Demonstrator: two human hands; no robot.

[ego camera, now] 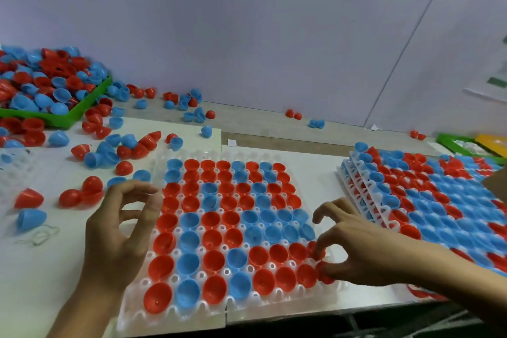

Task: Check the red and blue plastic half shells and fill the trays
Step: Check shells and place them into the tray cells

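Note:
A white plastic tray [153, 307] lies in front of me, its pockets filled with red and blue half shells, open sides up. My right hand [354, 250] is at the tray's near right corner and pinches a red half shell [323, 273] between thumb and fingers at the last pocket of a row. My left hand [120, 230] hovers over the tray's left edge with fingers loosely spread and holds nothing. Loose red and blue half shells [109, 156] lie scattered on the table to the left.
A green bin [90, 101] heaped with half shells stands at the back left. A stack of filled trays [356, 189] sits to the right. Green and yellow bins [450, 140] are at the far right. A rubber band [41, 236] lies near the left.

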